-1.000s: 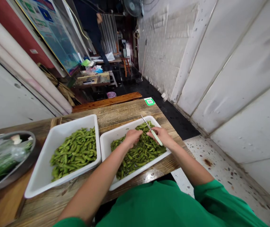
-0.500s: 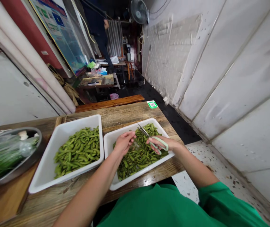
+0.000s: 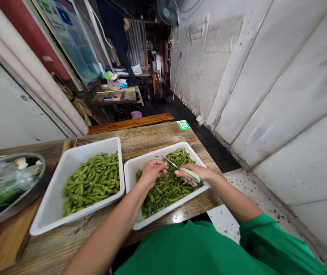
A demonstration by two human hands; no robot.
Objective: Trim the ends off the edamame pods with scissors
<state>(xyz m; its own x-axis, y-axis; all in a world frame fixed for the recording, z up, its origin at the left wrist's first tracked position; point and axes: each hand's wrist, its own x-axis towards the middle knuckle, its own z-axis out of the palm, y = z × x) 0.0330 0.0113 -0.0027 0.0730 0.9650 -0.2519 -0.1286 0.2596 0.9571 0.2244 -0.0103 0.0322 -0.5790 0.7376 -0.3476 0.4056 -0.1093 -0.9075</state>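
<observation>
My right hand [image 3: 192,174] is wrapped around scissors [image 3: 190,175] with pale green handles; the blades look closed and point left, just by my left fingertips. Fingers pinched together, my left hand [image 3: 153,171] hovers over the right-hand white tub [image 3: 177,208]; what sits in the pinch is too small to make out. Beneath both hands, green soybean pods [image 3: 177,189] lie wet in water in that tub. A second white tub [image 3: 48,214] at the left holds a heap of pods [image 3: 94,181].
Both tubs stand on a wooden table [image 3: 148,134]. A metal bowl [image 3: 41,183] with bagged green vegetables is at the far left, near a wooden board [image 3: 5,244]. A bench [image 3: 134,123] runs behind the table. Further back, a person [image 3: 117,38] stands by another table.
The scissors' handles have come together and the blades have closed, near my left fingertips. Both hands stay over the right-hand tub. The view has shifted slightly.
</observation>
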